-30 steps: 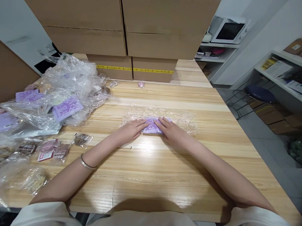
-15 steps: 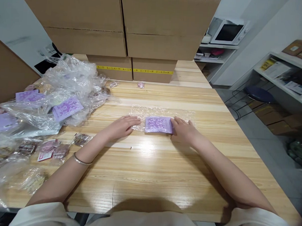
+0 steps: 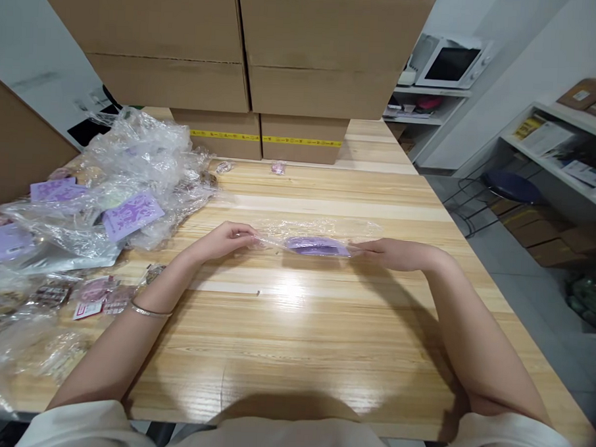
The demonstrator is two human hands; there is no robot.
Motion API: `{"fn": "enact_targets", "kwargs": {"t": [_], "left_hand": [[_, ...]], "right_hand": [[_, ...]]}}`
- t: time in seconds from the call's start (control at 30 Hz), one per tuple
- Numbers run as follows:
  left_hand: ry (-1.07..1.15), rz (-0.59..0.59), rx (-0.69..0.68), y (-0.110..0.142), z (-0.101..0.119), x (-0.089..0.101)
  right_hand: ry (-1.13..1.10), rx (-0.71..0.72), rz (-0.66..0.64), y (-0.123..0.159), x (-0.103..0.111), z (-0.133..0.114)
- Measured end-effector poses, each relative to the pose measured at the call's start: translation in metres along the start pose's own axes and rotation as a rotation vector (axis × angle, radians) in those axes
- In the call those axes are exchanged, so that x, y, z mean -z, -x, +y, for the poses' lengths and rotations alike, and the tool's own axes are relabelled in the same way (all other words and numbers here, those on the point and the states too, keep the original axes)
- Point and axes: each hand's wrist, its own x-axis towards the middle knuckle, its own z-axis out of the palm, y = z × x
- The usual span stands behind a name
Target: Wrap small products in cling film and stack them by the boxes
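A purple printed packet (image 3: 317,247) is at the middle of the table, its face tilted and partly covered by clear plastic wrap (image 3: 322,228). My left hand (image 3: 228,239) pinches the wrap's left end, to the left of the packet. At the other end, my right hand (image 3: 388,252) has its fingers closed on the wrap just right of the packet. Part of the wrap lies behind the packet on the wood.
Crumpled clear plastic (image 3: 138,147) is heaped at the left with several purple packets (image 3: 133,215) and small wrapped snacks (image 3: 52,293). Large cardboard boxes (image 3: 335,54) stand at the back of the wooden table (image 3: 292,355). Two small wrapped pieces lie before them.
Both hands have gone from lying flat beside the packet to pinching the wrap's ends. The wrap's near edge is lifted over the packet, which now looks tilted.
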Motion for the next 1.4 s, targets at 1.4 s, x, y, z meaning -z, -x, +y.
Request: {"fn": "enact_targets", "kwargs": {"t": [1.4], "left_hand": [[-1.042,0.054,0.325,0.037,0.042,-0.094]], "right_hand": [[0.45,0.252,0.503,-0.058,-0.097,-0.069]]}}
